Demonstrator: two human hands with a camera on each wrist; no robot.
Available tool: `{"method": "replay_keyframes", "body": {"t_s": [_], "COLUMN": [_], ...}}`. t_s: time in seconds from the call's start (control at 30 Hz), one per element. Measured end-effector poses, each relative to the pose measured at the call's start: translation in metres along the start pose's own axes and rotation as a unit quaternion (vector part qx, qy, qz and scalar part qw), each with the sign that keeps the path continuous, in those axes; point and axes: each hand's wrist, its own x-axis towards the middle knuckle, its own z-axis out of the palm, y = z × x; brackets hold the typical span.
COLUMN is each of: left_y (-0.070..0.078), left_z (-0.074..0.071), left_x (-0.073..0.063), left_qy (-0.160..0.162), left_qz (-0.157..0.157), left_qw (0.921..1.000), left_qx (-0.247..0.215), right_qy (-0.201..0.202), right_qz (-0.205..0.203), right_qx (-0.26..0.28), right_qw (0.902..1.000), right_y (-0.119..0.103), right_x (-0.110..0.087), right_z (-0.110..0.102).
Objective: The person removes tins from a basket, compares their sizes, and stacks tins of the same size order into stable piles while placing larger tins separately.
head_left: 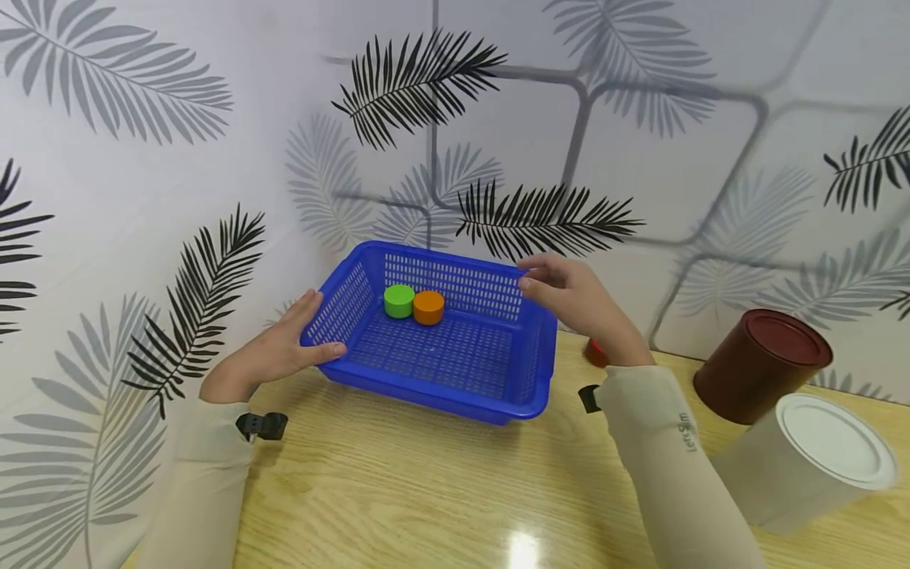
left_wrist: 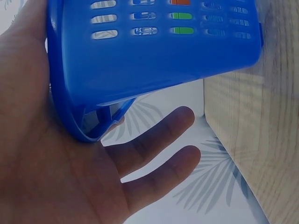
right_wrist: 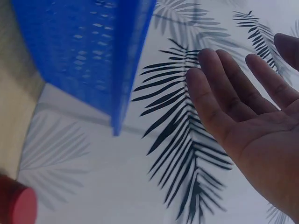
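Note:
A blue plastic basket (head_left: pixel 426 395) with slotted walls stands on the wooden table. Inside, toward its back left, a green round block (head_left: pixel 399 301) and an orange round block (head_left: pixel 429 307) sit side by side. My left hand (head_left: pixel 280 348) is at the basket's left end, its thumb laid over the near rim. In the left wrist view the rim (left_wrist: pixel 56 93) lies against the palm, with two fingers stretched out beneath it. My right hand (head_left: pixel 572 299) hovers by the back right corner. Apart from the basket, its fingers (right_wrist: pixel 205 100) are loosely extended and hold nothing.
A red round block (head_left: pixel 596 353) lies right of the basket, partly behind the right wrist. Farther right stand a dark brown canister (head_left: pixel 757 367) and a white canister (head_left: pixel 803 462). A leaf-patterned wall (head_left: pixel 498 118) rises behind the table (head_left: pixel 398 490) and on its left.

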Motion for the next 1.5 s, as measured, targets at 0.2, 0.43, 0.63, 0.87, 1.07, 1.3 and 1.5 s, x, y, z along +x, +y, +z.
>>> {"method": "replay_keyframes", "body": {"t_s": [0.2,0.43,0.63,0.87,1.07,1.3,1.5], "left_y": [-0.004,-0.006,-0.005,-0.003,-0.003,-0.002,-0.005], "left_z": [-0.001,-0.002,-0.002,-0.002,-0.001,0.0,-0.001], "left_x": [-0.001,-0.002,-0.002,-0.001,-0.002,-0.002,-0.002], "left_qy": [0.003,0.006,0.009,0.012,0.011,0.011,0.01], "left_qz": [-0.007,-0.008,-0.009,-0.007,-0.013,-0.004,-0.008], "left_qw": [1.0,0.9999,0.9998,0.9997,0.9997,0.9997,0.9997], "left_qx": [0.001,0.013,0.017,0.021,0.019,0.019,0.019], "right_qy": [-0.022,-0.05,-0.06,-0.075,-0.094,-0.109,-0.139], "right_qz": [-0.023,-0.03,-0.002,0.036,0.074,0.133,0.116], "right_qx": [0.017,0.071,0.096,0.066,0.046,-0.04,-0.088], "right_qw": [0.9993,0.9958,0.9936,0.9943,0.9917,0.9844,0.9795], "right_y": [-0.022,-0.031,-0.023,-0.015,0.005,0.031,0.03], "right_x": [0.023,0.046,0.064,0.09,0.114,0.122,0.123], "right_z": [0.014,0.043,0.063,0.077,0.094,0.112,0.124]}}
